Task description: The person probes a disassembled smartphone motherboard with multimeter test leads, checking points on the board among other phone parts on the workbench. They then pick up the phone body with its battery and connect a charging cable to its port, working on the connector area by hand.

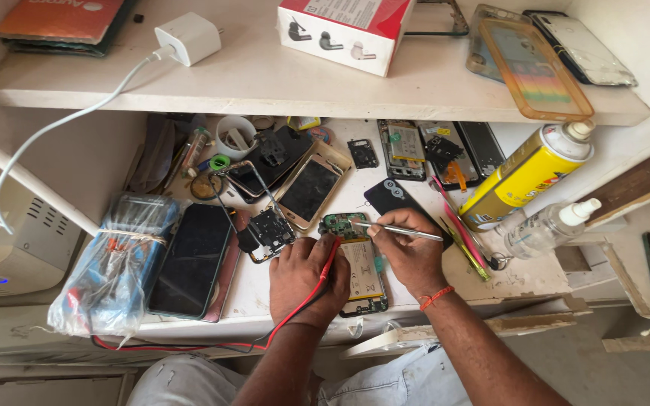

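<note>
In the head view, the left hand (308, 277) had its fingers curled tight around one red probe (330, 258), the right hand (408, 252) pinched one pair of metal tweezers (400, 230), and both hands lay palm-down over the single opened phone (356, 265) on the white worktable (524, 278).

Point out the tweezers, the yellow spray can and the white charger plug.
tweezers (404, 231), head view, middle of the metal shaft.
yellow spray can (524, 177), head view, on its yellow body.
white charger plug (188, 37), head view, top face.
</note>
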